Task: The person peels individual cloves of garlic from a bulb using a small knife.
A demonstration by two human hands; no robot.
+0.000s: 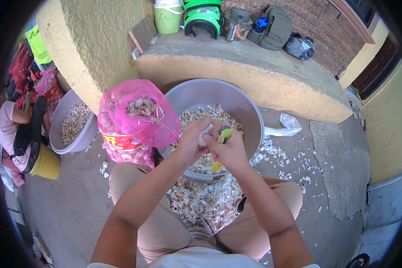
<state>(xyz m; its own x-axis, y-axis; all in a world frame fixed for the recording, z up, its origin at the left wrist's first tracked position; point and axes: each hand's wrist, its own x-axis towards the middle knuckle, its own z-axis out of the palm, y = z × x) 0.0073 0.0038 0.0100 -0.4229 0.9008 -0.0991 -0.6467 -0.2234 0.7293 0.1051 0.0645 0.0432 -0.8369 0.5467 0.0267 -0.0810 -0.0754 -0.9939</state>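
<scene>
Roundish white papery garlic bulb (205, 135) sits inside left hand's (192, 139) curled fingers, likely light, best side-gripped; right hand's (230, 151) hold unclear.

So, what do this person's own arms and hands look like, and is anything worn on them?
The left hand and right hand are ungloved, with no watch or bracelet showing. The forearms are uncovered; pale sleeve edges show at the bottom corners. Rings can't be made out.

Wht shirt (203, 260), lt beige pants (161, 230)
</scene>
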